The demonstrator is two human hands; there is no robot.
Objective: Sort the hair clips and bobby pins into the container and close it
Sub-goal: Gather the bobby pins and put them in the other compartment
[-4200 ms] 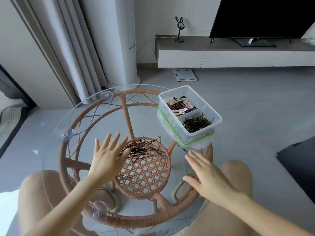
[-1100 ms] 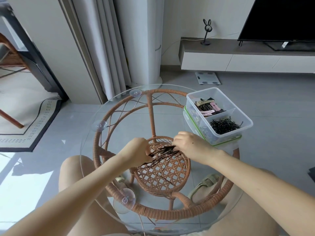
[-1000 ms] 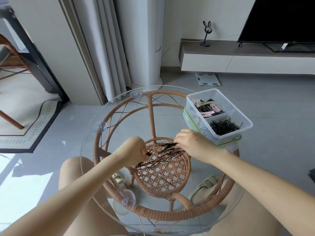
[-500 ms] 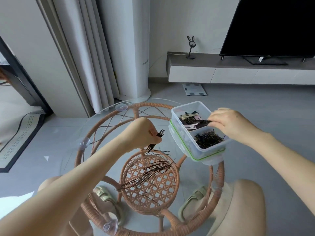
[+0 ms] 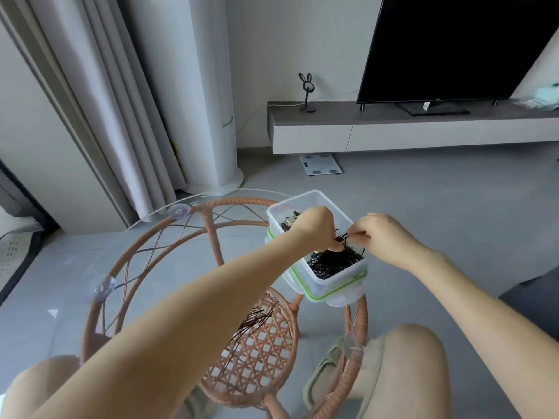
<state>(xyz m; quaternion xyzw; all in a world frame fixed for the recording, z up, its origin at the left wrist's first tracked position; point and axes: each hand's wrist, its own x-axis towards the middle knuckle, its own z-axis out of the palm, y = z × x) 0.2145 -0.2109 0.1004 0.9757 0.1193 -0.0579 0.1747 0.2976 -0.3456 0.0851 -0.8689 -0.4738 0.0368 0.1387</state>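
Observation:
A clear plastic container [image 5: 338,282] stands on its green-rimmed lid [image 5: 314,297] at the right edge of the round glass table [image 5: 145,246]. Its near compartment holds a heap of black bobby pins [image 5: 331,263]; hair clips [image 5: 287,222] show in the far compartment, mostly hidden by my arm. My left hand [image 5: 314,229] and my right hand [image 5: 382,235] meet above the near compartment, both pinching a small bunch of bobby pins [image 5: 343,237]. More loose bobby pins [image 5: 252,320] lie on the glass nearer me.
The glass top sits on a rattan frame [image 5: 211,225] with a woven lower shelf [image 5: 257,361]. My knees and a sandal [image 5: 320,379] are below. A curtain, a white column, a floor scale and a TV bench stand behind.
My left hand has carried its bunch of bobby pins from over the table's middle to the container, joining my right hand there. The view has tilted up and right.

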